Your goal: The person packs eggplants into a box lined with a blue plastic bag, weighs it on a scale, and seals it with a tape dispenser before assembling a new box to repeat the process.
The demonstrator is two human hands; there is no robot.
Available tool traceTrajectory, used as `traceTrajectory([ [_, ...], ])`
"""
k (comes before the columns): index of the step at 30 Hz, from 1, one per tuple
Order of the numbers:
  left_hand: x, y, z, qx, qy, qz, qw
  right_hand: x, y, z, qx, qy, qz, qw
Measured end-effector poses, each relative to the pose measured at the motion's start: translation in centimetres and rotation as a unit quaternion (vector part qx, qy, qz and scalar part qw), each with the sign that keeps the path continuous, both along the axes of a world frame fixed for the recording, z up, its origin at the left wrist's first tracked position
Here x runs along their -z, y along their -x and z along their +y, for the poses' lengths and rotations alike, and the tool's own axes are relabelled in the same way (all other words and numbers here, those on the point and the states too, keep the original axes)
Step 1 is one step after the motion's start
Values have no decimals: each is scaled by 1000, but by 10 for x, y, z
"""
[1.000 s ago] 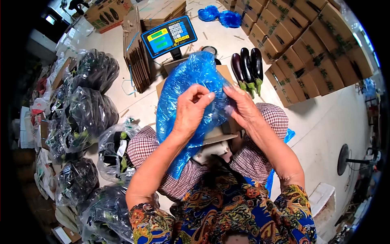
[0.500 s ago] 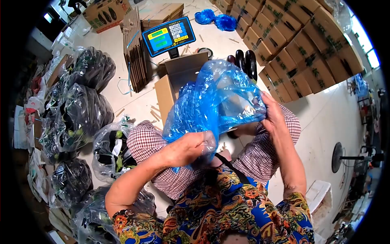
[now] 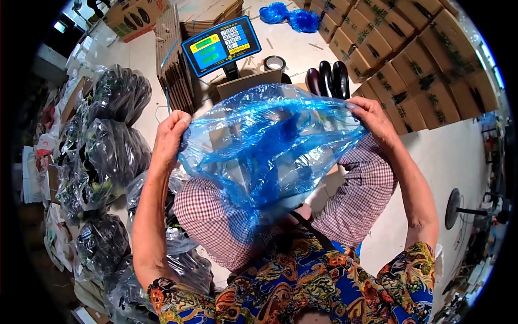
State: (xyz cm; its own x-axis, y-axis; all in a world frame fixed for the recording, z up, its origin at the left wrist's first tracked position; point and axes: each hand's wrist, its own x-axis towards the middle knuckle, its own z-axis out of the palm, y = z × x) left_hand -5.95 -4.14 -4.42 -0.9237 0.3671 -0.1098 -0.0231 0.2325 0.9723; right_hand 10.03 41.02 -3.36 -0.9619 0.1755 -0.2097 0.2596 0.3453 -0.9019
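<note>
A thin blue plastic bag (image 3: pixel 270 146) is stretched wide between my hands, above my lap. My left hand (image 3: pixel 174 129) pinches its left edge, and my right hand (image 3: pixel 372 116) grips the right end of its rim. Behind and partly under the bag stands an open cardboard box (image 3: pixel 251 82), mostly hidden by the film. Just past the box is a digital scale display (image 3: pixel 221 45) on a post. Several dark eggplants (image 3: pixel 326 79) lie on the floor beyond my right hand.
Clear bags of eggplants (image 3: pixel 110 156) crowd the floor at the left. Flattened cardboard (image 3: pixel 175 65) stands by the scale. Stacked cartons (image 3: pixel 415 70) rise at the right. A tape roll (image 3: pixel 275 63) and blue bags (image 3: pixel 302 20) lie farther off. A round black fan-like object (image 3: pixel 452 209) stands at right.
My left hand has moved up and left, away from my lap, and the bunched bag is now spread wide. My right hand has shifted slightly up and right, still holding the bag.
</note>
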Motion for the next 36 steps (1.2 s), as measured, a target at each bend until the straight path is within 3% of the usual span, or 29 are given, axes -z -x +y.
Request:
traceTrajectory([
  [4, -9, 19, 12, -11, 30, 60, 998, 5, 37, 2, -37, -149, 78, 985],
  [6, -13, 21, 23, -17, 54, 14, 998, 9, 60, 4, -17, -139, 69, 988],
  [9, 5, 44, 18, 43, 112, 68, 990, 30, 92, 10, 7, -61, 66, 996],
  [12, 18, 65, 22, -19, 58, 51, 997, 41, 122, 2, 39, 15, 88, 995],
  [14, 36, 82, 26, -54, 42, 55, 996, 58, 140, 4, 48, -1, 98, 994],
  [20, 114, 114, 38, -106, 43, 68, 991, 112, 161, 22, -18, -70, -36, 997],
  [24, 110, 116, 50, -142, 53, 51, 987, 106, 169, 19, 0, 49, -54, 997],
  [28, 154, 121, 36, -99, 112, 114, 982, 151, 169, 34, -31, -95, -41, 994],
  [30, 230, 120, 7, -13, 144, 135, 980, 168, 158, 38, -86, -137, -75, 984],
  [32, 221, 80, 11, -35, 146, 30, 988, 193, 139, 47, -154, -222, -97, 958],
  [33, 228, 74, 3, -27, 176, 34, 983, 184, 133, 52, -237, -279, -147, 919],
  [34, 242, 69, -12, -18, 207, 36, 978, 189, 121, 59, -246, -247, -155, 924],
  [36, 266, 69, -46, -1, 288, 38, 957, 183, 113, 83, -292, -348, -193, 870],
])
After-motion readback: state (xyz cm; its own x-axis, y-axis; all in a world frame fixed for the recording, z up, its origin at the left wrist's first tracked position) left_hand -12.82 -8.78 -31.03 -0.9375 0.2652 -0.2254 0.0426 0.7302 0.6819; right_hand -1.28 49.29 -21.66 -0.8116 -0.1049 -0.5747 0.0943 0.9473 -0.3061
